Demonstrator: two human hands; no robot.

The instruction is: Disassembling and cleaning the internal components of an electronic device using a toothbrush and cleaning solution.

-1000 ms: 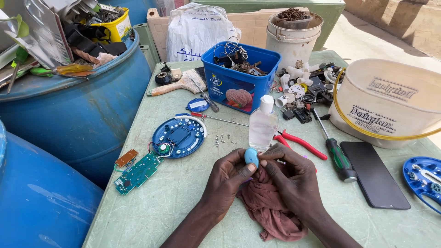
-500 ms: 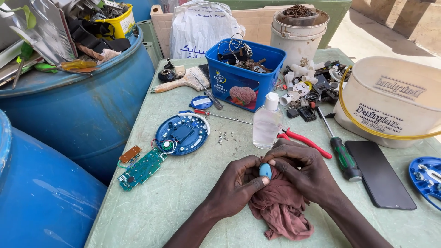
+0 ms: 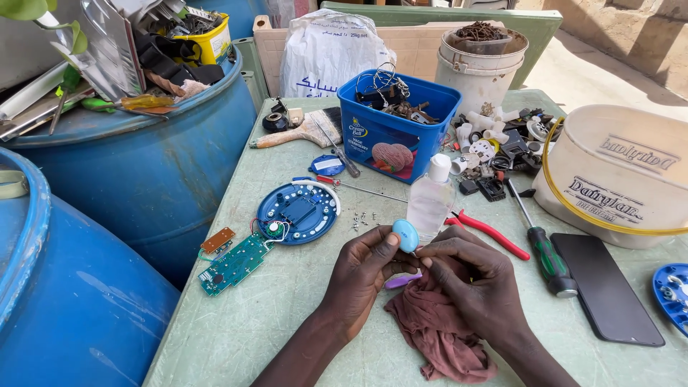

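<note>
Light-blue, smooth oval cap (image 3: 405, 235), pinched by left hand (image 3: 365, 269) fingers; right hand (image 3: 476, 283) fingers clutch brown rag (image 3: 437, 337).

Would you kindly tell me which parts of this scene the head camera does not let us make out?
- Small light-blue oval piece: its lower end is covered by the left hand and right hand.
- Purple piece: mostly hidden between the hands and the brown rag.
- Blue round part: cut off by the right edge.
- Tiny screws on the green table: too small to tell apart.
</note>
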